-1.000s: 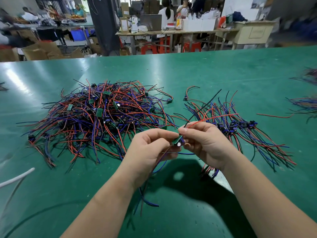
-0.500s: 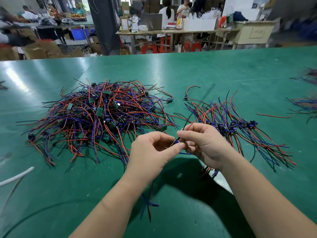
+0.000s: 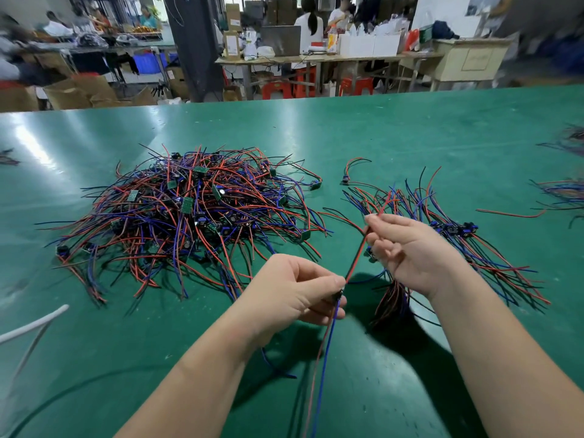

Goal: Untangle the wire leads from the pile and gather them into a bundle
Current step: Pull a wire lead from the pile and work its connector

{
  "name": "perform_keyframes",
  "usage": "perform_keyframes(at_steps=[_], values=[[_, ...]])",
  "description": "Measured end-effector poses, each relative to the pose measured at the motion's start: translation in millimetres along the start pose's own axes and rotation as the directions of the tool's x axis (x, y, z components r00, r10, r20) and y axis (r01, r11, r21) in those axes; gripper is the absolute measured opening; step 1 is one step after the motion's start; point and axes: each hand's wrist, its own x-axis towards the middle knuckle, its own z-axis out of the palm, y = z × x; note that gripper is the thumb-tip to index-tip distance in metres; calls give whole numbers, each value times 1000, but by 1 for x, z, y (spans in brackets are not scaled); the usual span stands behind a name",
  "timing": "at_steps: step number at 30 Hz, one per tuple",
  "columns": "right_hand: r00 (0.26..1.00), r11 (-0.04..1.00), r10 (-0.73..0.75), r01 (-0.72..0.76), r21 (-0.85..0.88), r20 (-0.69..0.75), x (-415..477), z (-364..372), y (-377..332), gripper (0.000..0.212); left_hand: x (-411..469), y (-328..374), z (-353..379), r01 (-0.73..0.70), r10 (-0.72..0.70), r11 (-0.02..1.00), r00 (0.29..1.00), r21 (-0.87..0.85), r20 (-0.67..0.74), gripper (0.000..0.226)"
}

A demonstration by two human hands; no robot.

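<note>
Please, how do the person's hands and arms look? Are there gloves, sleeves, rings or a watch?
The left hand and the right hand are bare: no gloves, no rings visible. Both forearms are uncovered up to the picture's edge; no sleeve is in view. Neither wrist shows a watch or bracelet.

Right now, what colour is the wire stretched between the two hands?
The wire is red; head view.
</note>
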Motion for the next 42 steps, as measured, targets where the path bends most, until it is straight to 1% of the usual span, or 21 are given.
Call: perform_keyframes(at_steps=[4, 8, 10, 13, 15, 16, 18, 20, 22, 24, 27, 30, 33, 35, 36, 37, 38, 39, 40, 41, 42], values=[[983, 991, -59, 79, 110, -172, 6, -11, -7, 7, 1, -7, 5, 47, -51, 994, 998, 96, 40, 18], [977, 986, -59, 89, 141, -207, 8, -12, -5, 5, 3, -8, 2, 45, -49, 987, 999, 156, 23, 18], [972, 986, -59, 92, 138, -228, 8, -11, -5, 13, 3, -8, -1, 46, -46, 981, 999, 188, -4, 17], [967, 976, -122, 158, 149, -224, 8, -12, -7, 13, 5, -9, -3, 46, -36, 989, 997, 138, -74, 14], [962, 965, -159, 198, 169, -220, 8, -11, -7, 9, 8, -9, -2, 28, -21, 998, 990, 51, -140, 11], [964, 971, -169, 199, 136, -205, 7, -10, -6, 6, 9, -8, -2, 15, -15, 1000, 984, -2, -180, 10], [974, 975, -209, 201, -98, -83, 2, -6, -1, 8, 12, -7, -3, -18, -8, 995, 967, -100, -253, 11], [954, 887, -224, 284, -363, 198, -4, 1, 11, 18, 12, -6, -3, -51, 1, 986, 955, -160, -296, 11], [888, 787, -174, 385, -482, 425, -12, 13, 25, 25, 12, -6, -4, -71, 15, 983, 950, -170, -312, 11], [847, 682, -221, 488, -545, 483, -15, 21, 37, 21, 12, -7, -5, -81, 31, 986, 949, -149, -312, 12], [842, 623, -309, 531, -574, 443, -15, 23, 41, 25, 11, -4, -6, -74, 36, 990, 955, -118, -295, 21], [845, 583, -416, 532, -614, 336, -13, 20, 34, 30, 10, 0, -6, -78, 16, 978, 953, -192, -303, 20], [781, 504, -611, 511, -696, 131, -7, 7, 16, 25, 7, 7, -9, -123, 15, 931, 953, -344, -302, 16], [725, 403, -688, 425, -811, 37, -2, -7, 4, 18, 7, 11, -16, -166, 36, 896, 952, -413, -305, 20], [708, 334, -706, 357, -872, 20, 0, -14, -1, 14, 6, 11, -20, -197, 69, 913, 938, -357, -340, 22], [704, 261, -710, 283, -923, 15, 3, -21, -4, 11, 6, 10, -24, -230, 135, 953, 906, -199, -401, 25], [712, 191, -702, 208, -959, 15, 5, -28, -5, 10, 7, 8, -28, -248, 242, 967, 852, 48, -465, 28], [728, 126, -686, 141, -982, 17, 7, -32, -5, 11, 8, 5, -33, -234, 373, 917, 789, 323, -489, 28], [746, 72, -666, 93, -993, 22, 9, -35, -5, 12, 7, 3, -36, -197, 477, 823, 749, 533, -461, 27], [761, 35, -648, 72, -997, 32, 10, -36, -4, 13, 6, 2, -38, -147, 520, 741, 744, 656, -420, 24], [771, 20, -635, 76, -997, 46, 11, -36, -3, 13, 5, 0, -40, -100, 511, 693, 766, 714, -389, 21]])
